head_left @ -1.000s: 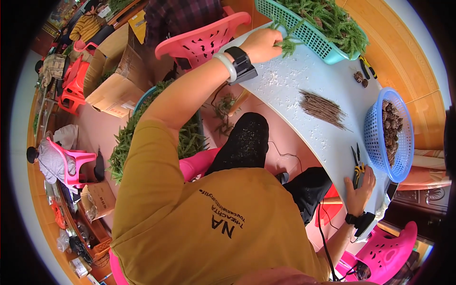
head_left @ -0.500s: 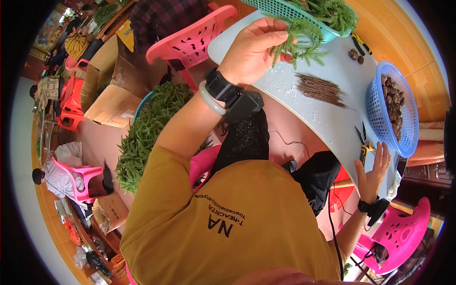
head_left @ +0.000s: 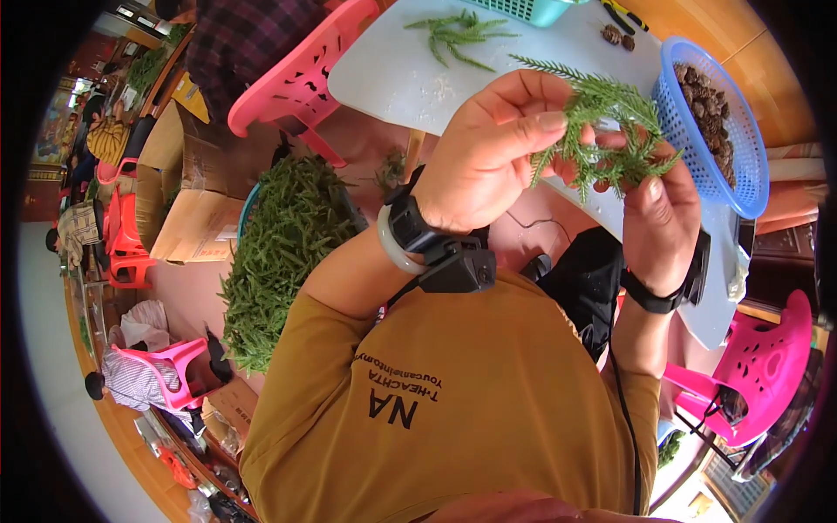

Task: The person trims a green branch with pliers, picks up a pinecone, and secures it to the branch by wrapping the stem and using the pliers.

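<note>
In front of my chest, over the table edge, both hands hold a green needled sprig [head_left: 615, 109] with its fronds bent into a loose ring. My left hand [head_left: 510, 144] pinches its left side between thumb and fingers. On the right side, the thumb and fingers of my right hand [head_left: 661, 205] close round the lower fronds. Parts of the fingers are hidden behind the needles. Another green sprig [head_left: 459, 37] lies flat on the pale table [head_left: 379, 74], beyond my left hand.
Right of my hands stands a blue basket [head_left: 667, 74] of pine cones [head_left: 702, 100]. Two loose cones [head_left: 617, 37], yellow-black pliers [head_left: 623, 12] and a green basket [head_left: 527, 12] are farther back. Left are a greenery heap [head_left: 292, 253], a cardboard box [head_left: 196, 218] and a chair [head_left: 301, 65].
My right hand has risen from the table's right side and taken hold of the sprig. My left hand has brought the sprig rightward and closer. The brown stems on the table are now hidden.
</note>
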### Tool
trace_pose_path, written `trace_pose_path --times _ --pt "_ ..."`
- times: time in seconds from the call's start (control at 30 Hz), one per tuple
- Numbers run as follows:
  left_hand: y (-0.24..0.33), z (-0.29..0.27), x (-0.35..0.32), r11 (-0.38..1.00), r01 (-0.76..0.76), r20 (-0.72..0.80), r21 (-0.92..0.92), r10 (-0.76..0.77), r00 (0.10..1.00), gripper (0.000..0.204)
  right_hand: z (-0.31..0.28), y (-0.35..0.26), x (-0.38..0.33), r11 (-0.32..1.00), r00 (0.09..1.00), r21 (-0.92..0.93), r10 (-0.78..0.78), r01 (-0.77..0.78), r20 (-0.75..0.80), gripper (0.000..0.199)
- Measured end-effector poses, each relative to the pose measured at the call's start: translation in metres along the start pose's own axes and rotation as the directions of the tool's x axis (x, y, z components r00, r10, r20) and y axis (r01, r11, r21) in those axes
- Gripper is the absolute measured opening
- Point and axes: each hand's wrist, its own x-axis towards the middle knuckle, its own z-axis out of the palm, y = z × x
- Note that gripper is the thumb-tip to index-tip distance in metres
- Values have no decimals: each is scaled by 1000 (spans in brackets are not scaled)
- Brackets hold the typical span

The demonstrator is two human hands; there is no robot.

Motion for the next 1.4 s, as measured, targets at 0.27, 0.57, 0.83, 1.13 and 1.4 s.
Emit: trace_pose_path --times 0.27,0.57,0.83,1.13,1.4 --pt "-8 4 -10 982 43 -107 185 -23 994 22 -17 2 7 992 995 73 100 -100 6 30" --pt "-6 3 -9 937 -10 -182 348 78 980 16 -18 2 -6 951 980 238 199 -196 12 27" --pt "-9 20 -11 944 -143 -291 297 232 928 20 -17 8 -13 933 971 303 226 -193 -76 31" --pt "-15 16 -15 503 -267 46 822 409 912 35 -2 4 -15 975 981 181 153 -130 -121 27" --pt "-17 9 -21 633 -251 -14 732 382 924 40 0 14 -20 962 981 232 171 -147 -88 37"
